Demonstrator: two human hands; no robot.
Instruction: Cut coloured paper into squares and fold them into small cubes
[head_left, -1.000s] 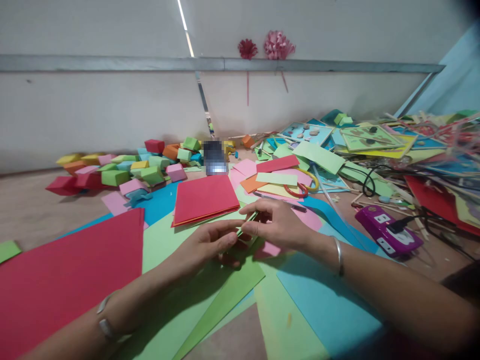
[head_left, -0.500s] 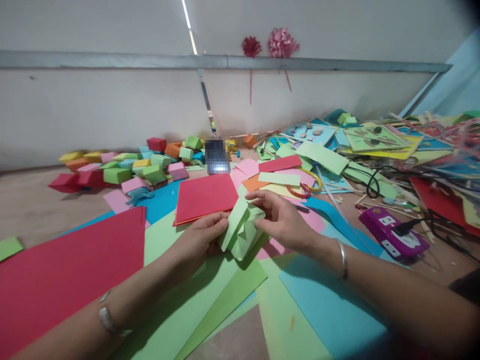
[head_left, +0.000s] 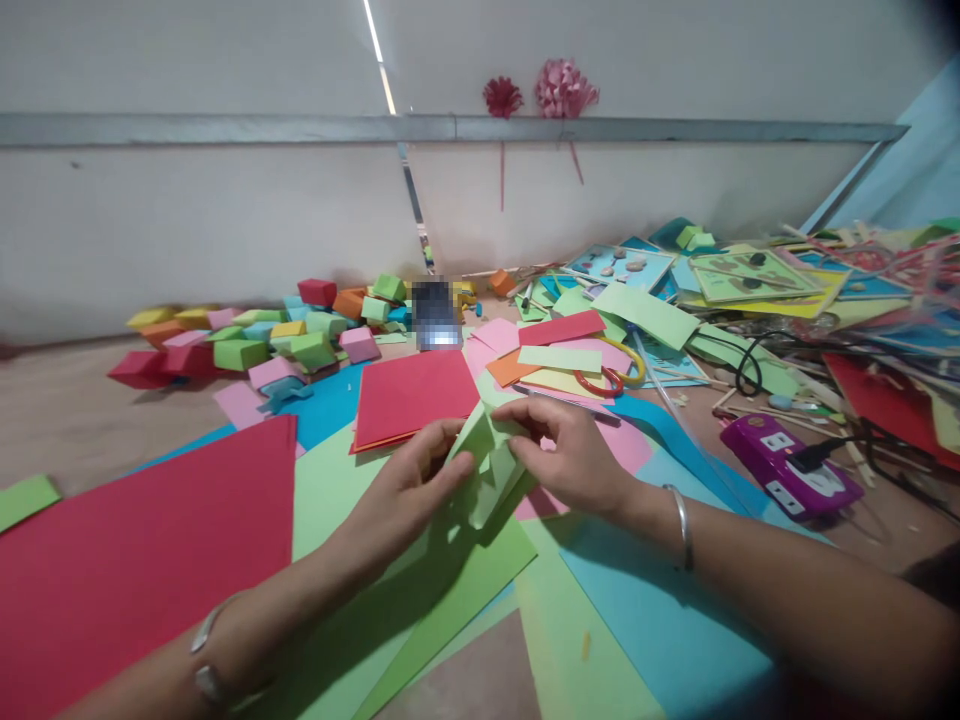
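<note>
A folded light green paper piece (head_left: 487, 470) is held up in the middle of the head view, over spread sheets. My left hand (head_left: 409, 485) is closed on its left side, thumb on the front face; the fingers behind it are partly hidden. On the right, my right hand (head_left: 566, 450) pinches the upper right part between thumb and fingers. Just behind the piece lies a stack of red paper squares (head_left: 416, 395). A large red sheet (head_left: 150, 540) is to the left, and light blue sheets (head_left: 652, 590) are to the right.
Colored paper cubes (head_left: 311, 350) are heaped at the back left. Scissors with red and yellow handles (head_left: 600, 382) lie behind my right hand. A purple power strip (head_left: 787, 465) with a black cable sits at right. Craft boards (head_left: 754, 275) and sticks fill the back right.
My left hand has moved slightly up and right, its thumb now further over the green piece. My right fingers have bent down closer on the paper's top.
</note>
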